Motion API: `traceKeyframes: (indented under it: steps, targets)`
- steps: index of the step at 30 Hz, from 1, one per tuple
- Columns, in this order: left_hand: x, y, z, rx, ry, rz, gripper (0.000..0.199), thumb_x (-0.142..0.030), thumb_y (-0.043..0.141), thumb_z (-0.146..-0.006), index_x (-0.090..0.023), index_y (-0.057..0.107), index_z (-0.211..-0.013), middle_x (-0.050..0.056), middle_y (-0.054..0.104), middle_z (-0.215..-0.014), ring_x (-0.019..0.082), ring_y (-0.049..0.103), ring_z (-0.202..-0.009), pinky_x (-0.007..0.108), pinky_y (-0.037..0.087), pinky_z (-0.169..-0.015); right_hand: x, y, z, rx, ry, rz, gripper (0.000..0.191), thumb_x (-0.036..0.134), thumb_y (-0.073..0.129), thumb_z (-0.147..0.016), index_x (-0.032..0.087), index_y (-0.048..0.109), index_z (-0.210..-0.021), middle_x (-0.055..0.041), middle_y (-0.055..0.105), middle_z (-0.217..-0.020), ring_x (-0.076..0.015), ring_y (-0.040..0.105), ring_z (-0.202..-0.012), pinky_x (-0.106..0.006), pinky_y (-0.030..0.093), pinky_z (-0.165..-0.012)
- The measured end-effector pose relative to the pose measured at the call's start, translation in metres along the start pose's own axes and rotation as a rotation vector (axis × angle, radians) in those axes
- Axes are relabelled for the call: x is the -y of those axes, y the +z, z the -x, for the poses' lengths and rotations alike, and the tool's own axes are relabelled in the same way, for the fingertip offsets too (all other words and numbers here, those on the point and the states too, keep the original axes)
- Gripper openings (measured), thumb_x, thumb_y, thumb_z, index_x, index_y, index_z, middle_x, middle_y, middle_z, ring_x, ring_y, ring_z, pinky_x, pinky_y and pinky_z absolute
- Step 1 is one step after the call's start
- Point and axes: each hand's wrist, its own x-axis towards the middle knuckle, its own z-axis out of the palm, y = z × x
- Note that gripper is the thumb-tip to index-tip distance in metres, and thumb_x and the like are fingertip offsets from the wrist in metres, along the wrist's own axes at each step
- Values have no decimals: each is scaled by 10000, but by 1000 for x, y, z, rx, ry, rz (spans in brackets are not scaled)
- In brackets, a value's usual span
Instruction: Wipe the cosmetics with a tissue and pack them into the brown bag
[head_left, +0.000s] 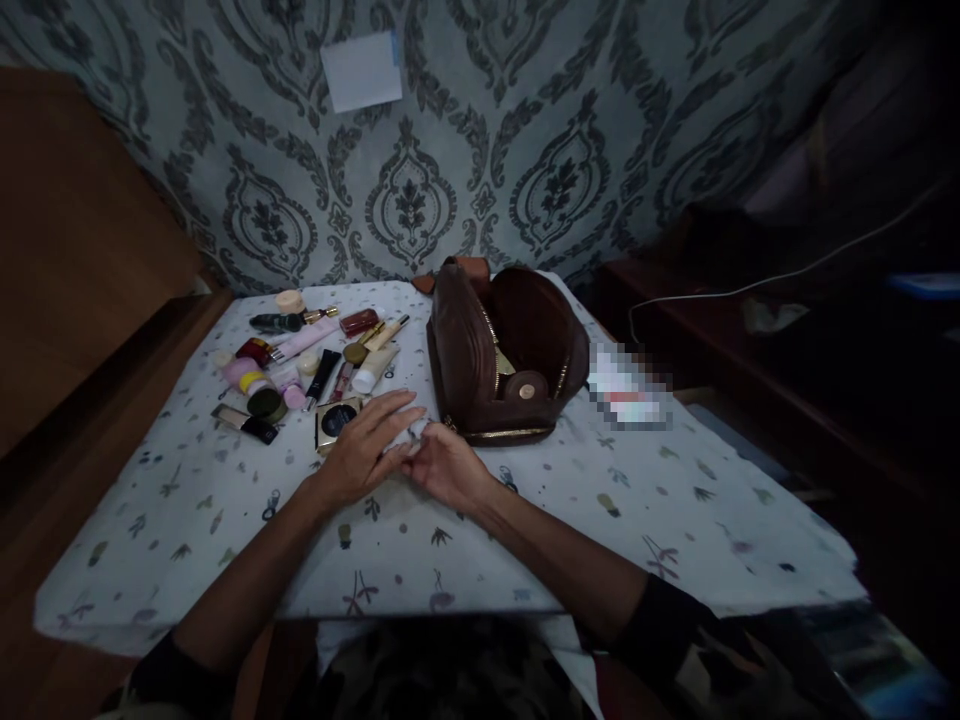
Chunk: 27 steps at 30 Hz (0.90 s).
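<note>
Black sleeves (667, 625), camouflage-patterned patches.

Dim, bluish light falls over the white patterned tabletop (615, 530) and the wallpapered wall (465, 190), their pale surfaces the brightest in a gloomy room, while the right side sinks to near black and the wooden panel (90, 190) at left shows only a muted brown; the light's source is out of view. Shadows lie soft and faint, with small dull glints on the bag's gold zipper (510, 434). Wide-angle distortion stretches the outer edges, where detail smears at lower right, the hands (405, 455) look slightly soft, and coarse pixel blocks cover a patch beside the bag (469, 370).
</note>
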Motion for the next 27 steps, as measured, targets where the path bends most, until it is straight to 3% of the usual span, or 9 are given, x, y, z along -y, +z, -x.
traceKeyframes:
  steps: [4,8,12,17,20,23,27]
  targets:
    - [-2,-4,-1,-35,-39,83,369,-303,409,-1006,-201,580,-1317,155,584,-1344,262,541,-1267,463,445,-1058,-2,1,3,81,-22,126,100,159,651,-703,187,625,-795,18,689,-765,-138,635,-766,-283,562,-712]
    - [-4,-10,-4,-81,-173,284,361,-355,387,-1014,-185,654,-1187,134,660,-1211,241,604,-1154,419,482,-990,-3,0,5,143,-75,205,209,175,713,-712,198,659,-912,16,706,-841,-155,652,-808,-354,591,-769]
    - [-1,-13,-6,-115,-346,525,457,-489,381,-995,-167,698,-1059,109,710,-1077,242,649,-1014,388,501,-914,-3,0,5,199,-38,206,347,216,800,-693,166,683,-1016,-30,734,-939,-191,684,-888,-415,593,-840]
    - [5,-8,-3,-194,-601,833,519,-566,394,-960,-146,684,-1051,107,734,-1020,239,690,-906,361,534,-816,-3,0,2,178,-18,141,390,204,851,-666,125,699,-1016,-56,755,-945,-178,711,-848,-341,607,-806]
    - [7,-3,-1,-243,-597,936,538,-603,437,-926,-149,647,-1124,123,727,-1063,254,691,-945,372,540,-831,-5,-2,-1,113,-24,73,302,164,841,-682,136,708,-951,-37,763,-916,-151,716,-822,-284,604,-794]
    - [5,-2,0,-267,-541,892,600,-632,542,-861,-156,602,-1221,123,711,-1117,269,667,-1013,375,521,-882,-7,-3,-3,69,-26,-2,280,133,841,-680,143,703,-923,-23,764,-907,-143,717,-831,-275,603,-802]
    - [-3,-4,0,-322,-578,760,497,-586,553,-876,-163,660,-1114,81,723,-1005,224,662,-883,314,514,-793,-8,-4,-2,75,2,-3,301,141,860,-667,142,696,-920,-22,758,-915,-133,709,-844,-257,590,-811]
